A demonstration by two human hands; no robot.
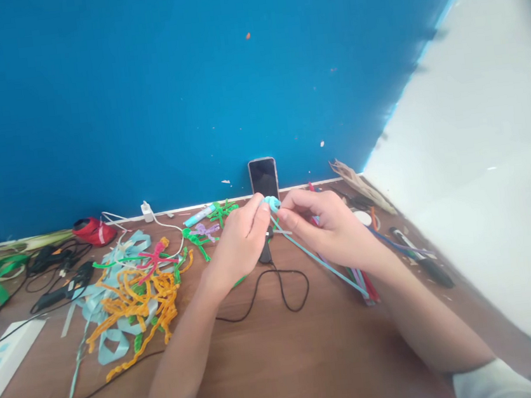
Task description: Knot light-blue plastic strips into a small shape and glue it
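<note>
A light blue pipe cleaner (320,261) is held up above the table between my two hands. Its upper end is wound into a small coil (273,204), while a long straight tail slants down to the right below my right hand. My left hand (245,233) is closed, pinching the left side of the coil between thumb and forefinger. From the other side, the thumb and forefinger of my right hand (326,225) are closed at the coil's right edge. The fingertips partly cover the coil, so its exact shape is hidden.
A phone (263,175) leans against the blue wall (241,67). Orange pipe cleaner pieces (133,303) and pale blue ribbon (112,347) lie in a heap at left, near a white power strip (8,362). A black cable (281,271) loops below my hands; a marker (420,258) lies right.
</note>
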